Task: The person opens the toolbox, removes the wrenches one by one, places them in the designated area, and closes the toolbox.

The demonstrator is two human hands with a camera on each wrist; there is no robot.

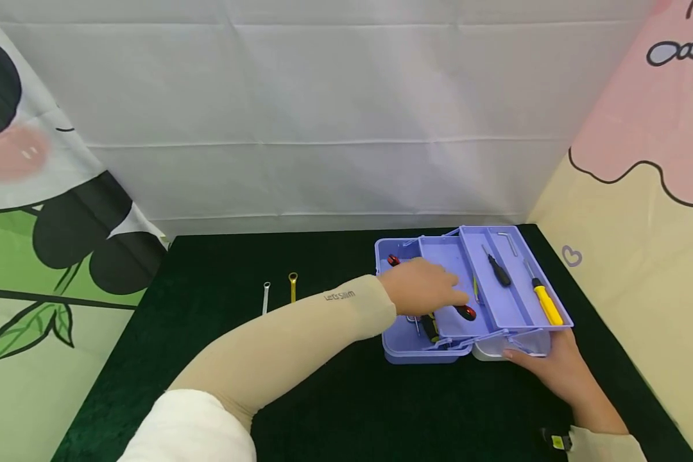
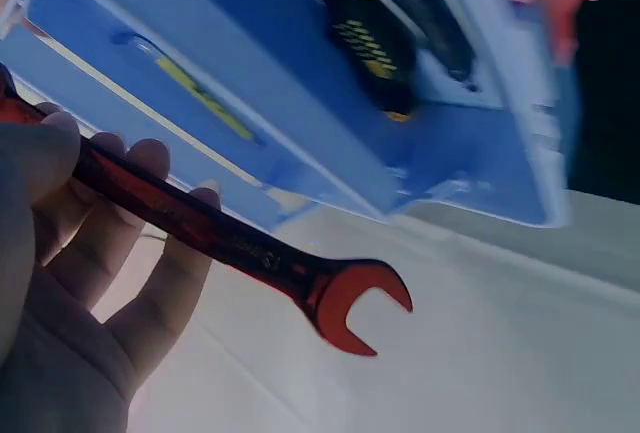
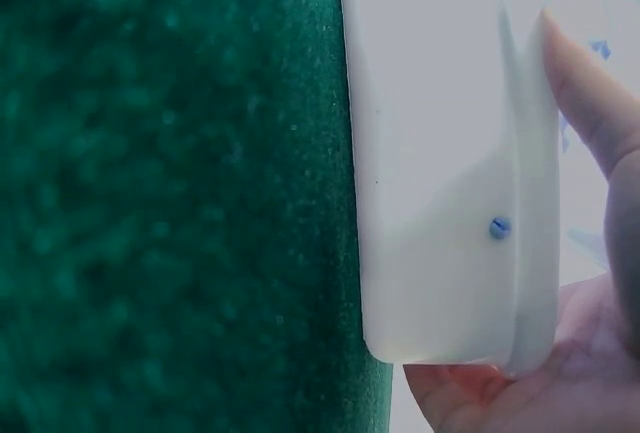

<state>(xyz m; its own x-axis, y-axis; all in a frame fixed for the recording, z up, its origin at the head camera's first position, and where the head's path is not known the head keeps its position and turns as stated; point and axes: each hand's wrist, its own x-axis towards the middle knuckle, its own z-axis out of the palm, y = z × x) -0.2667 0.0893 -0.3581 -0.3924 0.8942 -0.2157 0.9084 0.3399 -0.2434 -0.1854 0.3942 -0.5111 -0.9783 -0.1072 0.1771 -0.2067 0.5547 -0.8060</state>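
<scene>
My left hand (image 1: 424, 285) is over the lavender toolbox (image 1: 421, 354), holding a red wrench (image 2: 250, 248) between thumb and fingers. In the left wrist view the wrench's open-end jaw sticks out past the fingertips; its other end runs behind the thumb. My right hand (image 1: 563, 369) grips the whitish lid (image 3: 440, 173) of the toolbox, folded out at its right side. Thumb and fingers wrap the lid's edge. Inside the lower compartment lies a black-and-yellow handled tool (image 2: 375, 53), partly under the left hand in the head view.
The raised trays hold a black screwdriver (image 1: 499, 273), a yellow-handled screwdriver (image 1: 545, 303) and a hex key (image 1: 509, 242). A silver wrench (image 1: 265, 298) and a gold wrench (image 1: 292, 287) lie left on the dark green cloth (image 1: 225, 269), partly behind the left forearm.
</scene>
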